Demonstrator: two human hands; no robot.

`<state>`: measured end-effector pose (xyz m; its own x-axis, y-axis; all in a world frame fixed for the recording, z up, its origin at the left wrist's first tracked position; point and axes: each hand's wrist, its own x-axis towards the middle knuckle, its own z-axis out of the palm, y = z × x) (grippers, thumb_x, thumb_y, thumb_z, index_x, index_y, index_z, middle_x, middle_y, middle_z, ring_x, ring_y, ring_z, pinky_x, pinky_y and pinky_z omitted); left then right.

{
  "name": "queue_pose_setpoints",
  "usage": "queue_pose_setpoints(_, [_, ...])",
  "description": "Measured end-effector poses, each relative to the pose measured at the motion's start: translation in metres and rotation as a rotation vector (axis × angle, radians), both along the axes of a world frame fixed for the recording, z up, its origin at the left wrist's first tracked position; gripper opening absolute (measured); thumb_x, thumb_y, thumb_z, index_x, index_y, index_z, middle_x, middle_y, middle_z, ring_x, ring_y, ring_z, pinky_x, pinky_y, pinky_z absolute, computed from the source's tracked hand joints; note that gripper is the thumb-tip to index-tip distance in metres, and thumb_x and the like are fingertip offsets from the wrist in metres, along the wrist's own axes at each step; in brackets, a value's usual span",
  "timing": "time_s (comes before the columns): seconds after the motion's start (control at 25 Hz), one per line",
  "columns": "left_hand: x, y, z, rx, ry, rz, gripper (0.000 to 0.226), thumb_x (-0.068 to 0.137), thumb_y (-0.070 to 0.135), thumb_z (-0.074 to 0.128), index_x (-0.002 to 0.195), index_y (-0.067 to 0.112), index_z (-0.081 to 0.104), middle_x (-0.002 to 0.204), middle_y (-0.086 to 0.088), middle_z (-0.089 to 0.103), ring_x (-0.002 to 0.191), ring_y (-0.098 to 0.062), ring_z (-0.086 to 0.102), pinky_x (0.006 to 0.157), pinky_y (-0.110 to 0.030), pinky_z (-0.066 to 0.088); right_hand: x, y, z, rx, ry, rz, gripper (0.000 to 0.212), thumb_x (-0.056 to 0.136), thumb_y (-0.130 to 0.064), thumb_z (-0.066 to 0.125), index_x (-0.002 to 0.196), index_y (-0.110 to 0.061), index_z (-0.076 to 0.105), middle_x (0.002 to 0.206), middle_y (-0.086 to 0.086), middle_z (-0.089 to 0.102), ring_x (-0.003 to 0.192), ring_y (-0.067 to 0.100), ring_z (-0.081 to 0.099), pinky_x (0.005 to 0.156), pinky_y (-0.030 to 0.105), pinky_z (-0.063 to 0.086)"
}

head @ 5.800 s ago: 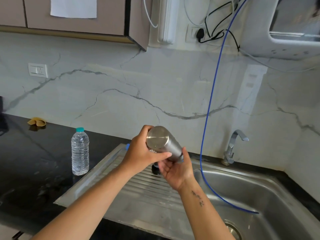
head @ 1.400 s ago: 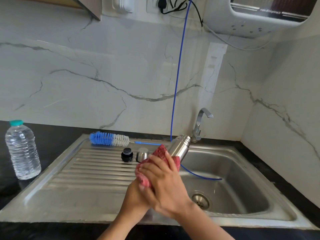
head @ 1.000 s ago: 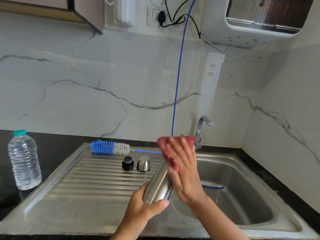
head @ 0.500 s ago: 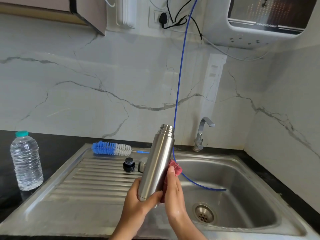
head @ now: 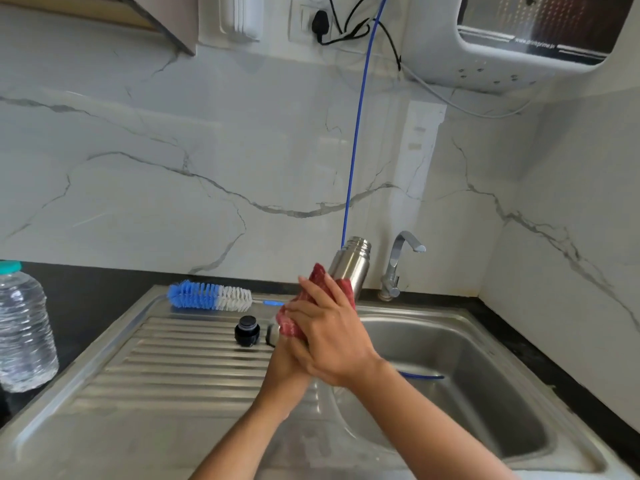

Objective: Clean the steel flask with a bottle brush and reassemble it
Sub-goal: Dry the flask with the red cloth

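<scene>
The steel flask [head: 350, 266] is tilted over the sink's edge, open neck up and away from me. My right hand [head: 329, 336] wraps a red cloth [head: 320, 282] around its body. My left hand [head: 285, 370] lies under the right one and holds the flask's lower end, which is hidden. The blue and white bottle brush [head: 211, 296] lies at the back of the draining board. The black stopper [head: 247, 331] stands on the board, and the steel cap [head: 272, 335] beside it is partly hidden by the cloth.
A steel sink [head: 450, 368] with a ribbed draining board [head: 180, 368] fills the foreground. A tap [head: 398, 268] stands at the back, and a blue hose [head: 356, 133] hangs into the basin. A plastic water bottle [head: 24, 327] stands on the black counter at left.
My right hand with the red cloth has slid up over the flask's body, covering most of it. The flask has tilted further away from me, towards the tap.
</scene>
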<state>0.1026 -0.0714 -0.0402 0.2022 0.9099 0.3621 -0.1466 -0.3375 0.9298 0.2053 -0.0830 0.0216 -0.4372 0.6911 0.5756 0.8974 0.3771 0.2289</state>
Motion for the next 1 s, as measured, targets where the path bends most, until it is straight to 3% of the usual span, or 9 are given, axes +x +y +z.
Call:
queue_pose_setpoints(0.12, [-0.003, 0.007, -0.002, 0.018, -0.010, 0.037, 0.037, 0.085, 0.014, 0.075, 0.117, 0.028, 0.062, 0.107, 0.012, 0.074, 0.101, 0.001, 0.068, 0.082, -0.018, 0.055, -0.003, 0.010, 0.002, 0.084, 0.134, -0.019, 0.050, 0.102, -0.045, 0.042, 0.145, -0.026, 0.057, 0.158, -0.008, 0.045, 0.158, 0.019, 0.012, 0.129, 0.044, -0.003])
queue_pose_setpoints(0.28, [-0.012, 0.012, -0.008, -0.095, -0.126, 0.046, 0.054, 0.071, 0.024, 0.089, 0.116, 0.020, 0.058, 0.096, 0.005, 0.074, 0.087, -0.007, 0.071, 0.070, -0.022, 0.055, -0.020, 0.011, -0.010, -0.013, 0.887, 0.064, 0.058, 0.110, -0.046, 0.030, 0.163, -0.031, 0.012, 0.171, -0.015, -0.002, 0.157, 0.008, -0.013, 0.129, 0.038, -0.003])
queue_pose_setpoints(0.36, [-0.013, 0.010, -0.006, -0.120, -0.202, 0.001, 0.049, 0.082, 0.026, 0.084, 0.120, 0.017, 0.055, 0.105, -0.004, 0.075, 0.093, -0.016, 0.074, 0.073, -0.031, 0.058, -0.023, 0.010, -0.019, -0.179, 1.310, 0.176, 0.059, 0.110, -0.047, 0.031, 0.163, -0.037, 0.008, 0.171, -0.018, 0.005, 0.156, 0.001, 0.002, 0.128, 0.034, 0.012])
queue_pose_setpoints(0.44, [-0.016, 0.010, -0.006, -0.143, -0.272, -0.023, 0.055, 0.083, 0.040, 0.080, 0.126, 0.019, 0.053, 0.116, -0.008, 0.074, 0.102, -0.024, 0.074, 0.079, -0.039, 0.060, -0.026, 0.004, -0.034, -0.244, 1.463, 0.248, 0.062, 0.108, -0.056, 0.033, 0.163, -0.038, 0.012, 0.170, -0.011, 0.020, 0.155, 0.008, 0.022, 0.125, 0.042, 0.028])
queue_pose_setpoints(0.52, [-0.018, 0.014, -0.009, -0.155, -0.264, 0.006, 0.050, 0.090, 0.044, 0.072, 0.129, 0.019, 0.054, 0.118, -0.006, 0.073, 0.105, -0.023, 0.073, 0.085, -0.044, 0.060, -0.034, -0.008, -0.048, -0.215, 1.380, 0.298, 0.063, 0.109, -0.050, 0.032, 0.164, -0.035, 0.004, 0.171, -0.012, 0.010, 0.157, 0.010, 0.015, 0.127, 0.044, 0.023])
queue_pose_setpoints(0.64, [-0.015, 0.022, -0.012, -0.157, -0.177, -0.010, 0.020, 0.108, 0.024, 0.049, 0.118, 0.027, 0.065, 0.110, 0.001, 0.073, 0.101, -0.009, 0.070, 0.097, -0.043, 0.055, -0.043, -0.019, -0.046, -0.077, 0.869, 0.109, 0.060, 0.108, -0.048, 0.032, 0.163, -0.038, 0.010, 0.171, -0.016, -0.006, 0.158, 0.014, -0.013, 0.128, 0.050, 0.004])
queue_pose_setpoints(0.8, [-0.011, 0.010, -0.009, -0.055, -0.142, -0.008, 0.021, 0.108, 0.016, 0.046, 0.121, 0.029, 0.056, 0.105, 0.019, 0.073, 0.111, -0.004, 0.064, 0.086, -0.014, 0.052, -0.028, 0.000, -0.013, -0.008, 0.311, -0.082, 0.050, 0.100, -0.048, 0.037, 0.139, -0.029, 0.063, 0.162, -0.012, 0.039, 0.159, 0.018, 0.000, 0.127, 0.056, -0.002])
queue_pose_setpoints(0.88, [-0.008, 0.004, -0.014, 0.049, -0.052, 0.027, 0.032, 0.091, 0.040, 0.068, 0.119, 0.029, 0.057, 0.106, 0.019, 0.072, 0.107, -0.012, 0.065, 0.084, -0.020, 0.051, -0.017, 0.014, 0.007, 0.063, 0.289, -0.198, 0.047, 0.103, -0.046, 0.038, 0.129, -0.024, 0.070, 0.158, -0.004, 0.046, 0.158, 0.022, 0.009, 0.127, 0.053, -0.005])
queue_pose_setpoints(1.0, [-0.007, 0.005, -0.022, 0.056, -0.059, 0.049, 0.045, 0.083, 0.053, 0.069, 0.118, 0.027, 0.061, 0.106, 0.009, 0.072, 0.099, -0.012, 0.068, 0.084, -0.025, 0.052, -0.004, 0.026, 0.023, 0.118, 0.744, -0.283, 0.052, 0.107, -0.046, 0.035, 0.151, -0.023, 0.048, 0.170, 0.002, 0.019, 0.159, 0.024, -0.001, 0.127, 0.051, 0.001])
